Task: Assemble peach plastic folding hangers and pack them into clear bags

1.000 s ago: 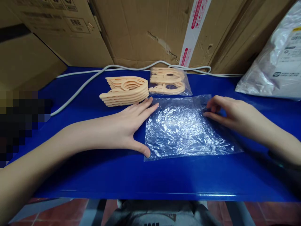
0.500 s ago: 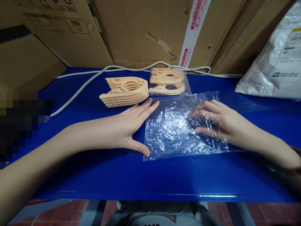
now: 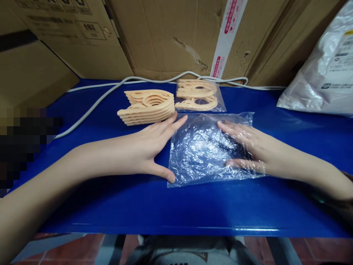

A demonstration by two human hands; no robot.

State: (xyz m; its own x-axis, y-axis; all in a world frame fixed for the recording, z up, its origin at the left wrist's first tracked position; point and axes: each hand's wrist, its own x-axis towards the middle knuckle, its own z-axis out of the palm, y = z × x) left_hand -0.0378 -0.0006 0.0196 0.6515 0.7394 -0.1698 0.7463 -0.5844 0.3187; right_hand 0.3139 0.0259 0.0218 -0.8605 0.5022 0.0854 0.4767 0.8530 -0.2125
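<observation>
A clear plastic bag point(image 3: 201, 147) lies flat and crinkled on the blue table. My left hand point(image 3: 157, 145) is open along the bag's left edge, its thumb at the lower corner and its fingertips at the upper one. My right hand point(image 3: 245, 143) reaches into the bag's right end, its fingers spread and showing through the film. Just beyond my left fingertips sits a stack of beige plastic folding hangers point(image 3: 149, 106). Beside that stack, a second clear bag point(image 3: 221, 101) holds more beige hangers point(image 3: 197, 104).
Cardboard boxes point(image 3: 165, 40) stand along the back of the blue table point(image 3: 154, 209). A white cable point(image 3: 93, 106) runs behind the hangers and down the left side. At the far right stands a white plastic package point(image 3: 317, 81) with a printed label.
My right hand has straightened its fingers inside the bag, and the bag's right end now covers them more smoothly. My left hand has stayed almost in place.
</observation>
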